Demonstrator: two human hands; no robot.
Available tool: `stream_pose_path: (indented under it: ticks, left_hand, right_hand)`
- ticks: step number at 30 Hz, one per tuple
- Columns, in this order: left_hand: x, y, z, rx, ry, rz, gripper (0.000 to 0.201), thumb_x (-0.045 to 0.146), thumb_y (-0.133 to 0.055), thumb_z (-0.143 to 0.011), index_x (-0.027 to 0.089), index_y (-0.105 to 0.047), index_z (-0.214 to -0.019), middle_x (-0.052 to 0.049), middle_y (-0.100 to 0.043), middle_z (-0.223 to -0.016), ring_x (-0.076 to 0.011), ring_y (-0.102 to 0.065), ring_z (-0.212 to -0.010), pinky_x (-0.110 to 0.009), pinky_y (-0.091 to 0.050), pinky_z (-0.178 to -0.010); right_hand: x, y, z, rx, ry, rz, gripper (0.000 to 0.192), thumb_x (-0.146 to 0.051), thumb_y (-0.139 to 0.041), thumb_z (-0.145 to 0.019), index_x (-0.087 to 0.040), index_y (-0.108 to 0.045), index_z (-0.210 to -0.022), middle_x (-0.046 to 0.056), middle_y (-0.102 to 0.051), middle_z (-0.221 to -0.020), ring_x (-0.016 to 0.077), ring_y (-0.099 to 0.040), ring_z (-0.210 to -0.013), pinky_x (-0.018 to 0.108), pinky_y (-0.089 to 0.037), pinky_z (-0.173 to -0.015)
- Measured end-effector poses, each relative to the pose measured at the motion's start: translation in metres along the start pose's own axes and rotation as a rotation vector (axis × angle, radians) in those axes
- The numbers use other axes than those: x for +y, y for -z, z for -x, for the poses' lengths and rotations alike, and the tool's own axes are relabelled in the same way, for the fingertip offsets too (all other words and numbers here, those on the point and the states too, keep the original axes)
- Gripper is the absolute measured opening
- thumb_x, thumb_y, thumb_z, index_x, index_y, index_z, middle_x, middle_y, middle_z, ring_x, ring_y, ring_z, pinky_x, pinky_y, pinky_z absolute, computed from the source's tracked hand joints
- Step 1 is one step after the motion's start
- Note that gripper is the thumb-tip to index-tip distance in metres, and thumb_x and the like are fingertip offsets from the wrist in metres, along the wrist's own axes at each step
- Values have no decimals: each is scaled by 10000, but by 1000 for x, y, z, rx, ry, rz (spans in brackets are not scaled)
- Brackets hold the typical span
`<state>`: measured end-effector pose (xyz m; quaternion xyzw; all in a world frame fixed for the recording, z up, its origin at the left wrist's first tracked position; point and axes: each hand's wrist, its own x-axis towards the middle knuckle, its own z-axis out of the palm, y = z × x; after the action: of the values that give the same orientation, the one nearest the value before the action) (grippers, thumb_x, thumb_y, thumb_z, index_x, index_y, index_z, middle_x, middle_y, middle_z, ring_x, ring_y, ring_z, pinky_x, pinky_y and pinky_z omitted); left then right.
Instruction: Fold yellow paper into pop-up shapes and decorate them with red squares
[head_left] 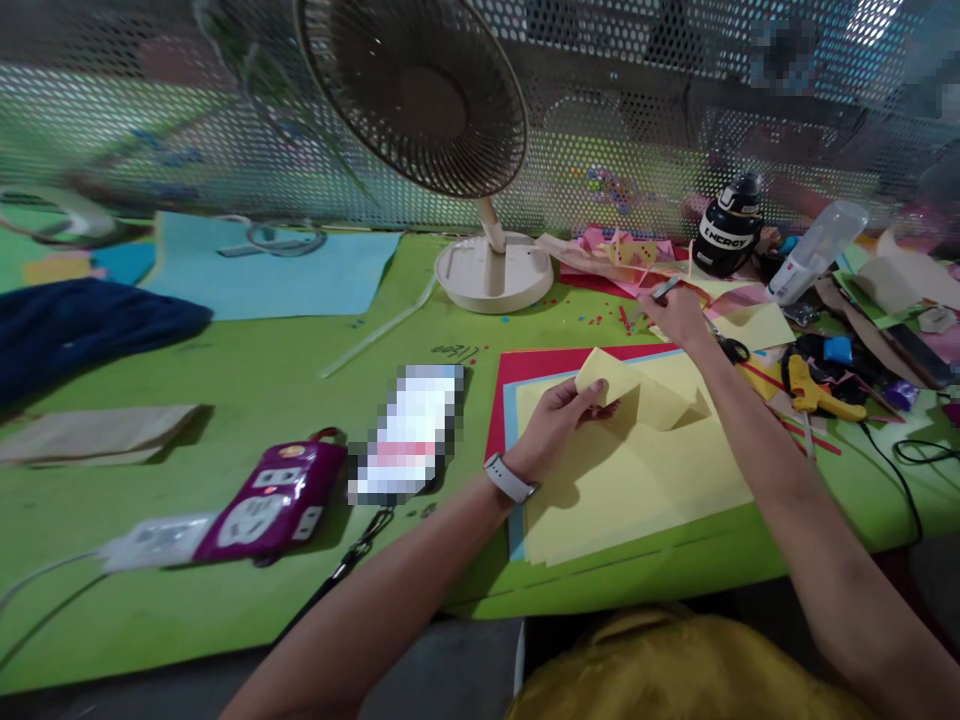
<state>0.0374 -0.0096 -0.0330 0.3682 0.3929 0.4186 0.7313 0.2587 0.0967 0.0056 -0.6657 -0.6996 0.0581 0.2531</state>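
A folded piece of yellow paper (637, 392) is pinched at its left corner by the left hand (559, 420), thumb on top and fingers curled beneath; a pale watch (508, 478) is worn on that wrist. The piece is held just above a larger yellow sheet (637, 480), which is laid on blue and red sheets (525, 368) near the front edge of the green counter (247, 400). The right hand (679, 315) is stretched well beyond the sheets, its fingers closed around a small grey tool (664, 290) whose kind cannot be told, beside a heap of pink and yellow paper scraps (622, 250). A cream desk fan (450, 130) is stood at the back of the counter. A yellow glue gun (817, 392) is lying to the right of the sheets, a black bottle (727, 235) behind it. A purple power strip (274, 500) is seen at the left.
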Motion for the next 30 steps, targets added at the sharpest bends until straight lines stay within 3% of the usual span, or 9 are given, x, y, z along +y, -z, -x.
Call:
stream_pose_path:
  ticks: [5, 20, 30]
  left_hand:
    - [-1, 1, 0, -5, -12, -29, 442, 528, -899, -618, 160, -727, -790, -22, -717, -740, -150, -680, -665, -281, -558, -723]
    - [-1, 2, -1, 2, -6, -29, 418, 516, -896, -628, 167, -722, -781, -23, -728, -753, -167, -699, -683, -290, -564, -722]
    - [1, -1, 2, 25, -26, -85, 423, 532, -885, -629, 165, -727, -770, -38, -729, -742, -201, -716, -752, -281, -548, -685]
  right_hand:
    - [9, -4, -1, 72, -22, -47, 280, -299, -515, -968, -169, -745, -875, 66, -743, -752, 221, -728, -795, 287, -477, -731]
    - [1, -9, 2, 14, 5, 170, 294, -287, -516, -987, -139, -769, -953, 132, -785, -913, 259, -737, -922, 301, -474, -796]
    - [0, -8, 7, 29, 37, 122, 266, -270, -472, -993, -160, -711, -1034, 118, -776, -916, 241, -726, -853, 312, -466, -760]
